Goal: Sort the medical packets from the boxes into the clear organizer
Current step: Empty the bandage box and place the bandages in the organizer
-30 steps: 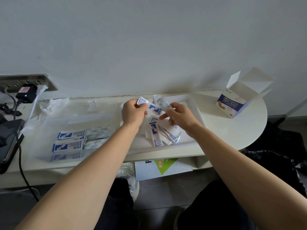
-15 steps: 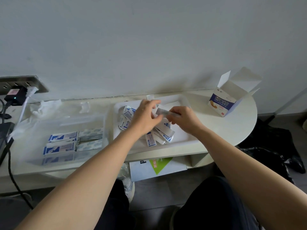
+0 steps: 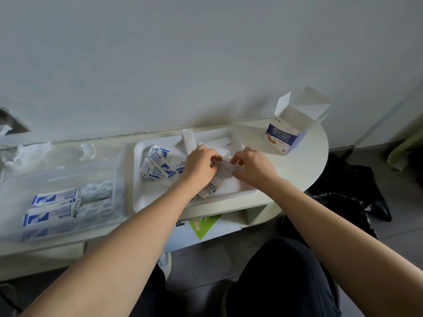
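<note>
You have both hands low over the white tray [image 3: 151, 195] at the middle of the frame, arms reaching in from the lower corners and wrists bent down. Your left hand [image 3: 201, 165] and right hand [image 3: 254, 168] each pinch an end of one pale packet [image 3: 225, 165], fingers curled round it. The two-ended grip seems meant to straighten it or free it from the loose heap underneath.

More blue-and-white packets [image 3: 158, 167] lie jumbled on the left part of the tray, probably tipped out so you can pick them over. The clear organizer [image 3: 117, 179] sits on the bench [image 3: 304, 165] at the lower left, just beside the tray, so it is a short carry. Its near compartments already hold flat rows of sorted packets [image 3: 53, 199]. The open box [image 3: 283, 136] stands upright at the upper right, flaps up. Whether anything is left inside it cannot be seen.
</note>
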The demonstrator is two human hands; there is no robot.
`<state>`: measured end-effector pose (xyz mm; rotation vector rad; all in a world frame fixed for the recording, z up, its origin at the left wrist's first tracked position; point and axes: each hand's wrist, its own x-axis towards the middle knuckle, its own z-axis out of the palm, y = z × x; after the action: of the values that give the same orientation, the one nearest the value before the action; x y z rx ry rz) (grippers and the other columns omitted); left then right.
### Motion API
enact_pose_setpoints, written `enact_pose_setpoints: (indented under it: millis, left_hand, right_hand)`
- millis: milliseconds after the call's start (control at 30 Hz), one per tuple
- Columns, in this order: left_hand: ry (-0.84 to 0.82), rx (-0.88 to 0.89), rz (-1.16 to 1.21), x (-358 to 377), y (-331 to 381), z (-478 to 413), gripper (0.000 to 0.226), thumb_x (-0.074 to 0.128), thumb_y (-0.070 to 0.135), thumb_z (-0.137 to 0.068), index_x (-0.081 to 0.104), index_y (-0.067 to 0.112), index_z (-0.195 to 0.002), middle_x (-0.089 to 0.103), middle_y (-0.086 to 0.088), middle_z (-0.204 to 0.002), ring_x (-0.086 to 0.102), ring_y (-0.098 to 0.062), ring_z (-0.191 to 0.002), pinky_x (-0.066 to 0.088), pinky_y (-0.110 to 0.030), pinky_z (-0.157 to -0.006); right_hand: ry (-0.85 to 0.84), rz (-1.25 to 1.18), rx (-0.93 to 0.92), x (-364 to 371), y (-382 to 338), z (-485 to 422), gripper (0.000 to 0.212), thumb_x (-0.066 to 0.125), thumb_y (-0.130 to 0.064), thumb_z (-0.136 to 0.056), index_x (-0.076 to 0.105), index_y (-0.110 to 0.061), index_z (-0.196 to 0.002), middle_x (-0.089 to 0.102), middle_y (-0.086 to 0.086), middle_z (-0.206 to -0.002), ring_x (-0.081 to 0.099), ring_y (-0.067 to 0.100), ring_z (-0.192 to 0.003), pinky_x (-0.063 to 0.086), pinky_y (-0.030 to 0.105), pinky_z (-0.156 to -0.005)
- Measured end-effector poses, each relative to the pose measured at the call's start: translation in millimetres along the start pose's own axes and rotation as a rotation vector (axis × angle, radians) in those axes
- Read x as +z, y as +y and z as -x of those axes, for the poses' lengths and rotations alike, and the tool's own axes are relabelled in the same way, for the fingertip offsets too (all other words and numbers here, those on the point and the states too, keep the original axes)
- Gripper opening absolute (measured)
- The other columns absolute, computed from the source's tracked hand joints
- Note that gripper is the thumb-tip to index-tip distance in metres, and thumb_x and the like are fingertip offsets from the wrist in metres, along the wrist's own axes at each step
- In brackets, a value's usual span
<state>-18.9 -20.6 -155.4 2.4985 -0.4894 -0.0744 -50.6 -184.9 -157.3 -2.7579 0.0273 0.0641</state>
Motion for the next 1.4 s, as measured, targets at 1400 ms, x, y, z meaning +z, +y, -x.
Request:
enact_pose_setpoints:
  millis: [1400]
  left_hand:
    - [0.182,-0.411,0.165,-199,-127,116,0.013,0.067,0.026,-0.084,0.073,0.028,-0.095,0.071,0.004,-0.086,0.067,-0.017,-0.083,0.053,-0.029,-0.077]
  right_hand:
    - [-0.123,-0.853,-0.112,25,-238,-18,0.010,0.074,-0.011,-0.077,0.075,-0.019,-0.083,0.069,0.001,-0.066,0.050,0.007,-0.055,0.039,0.021,-0.057]
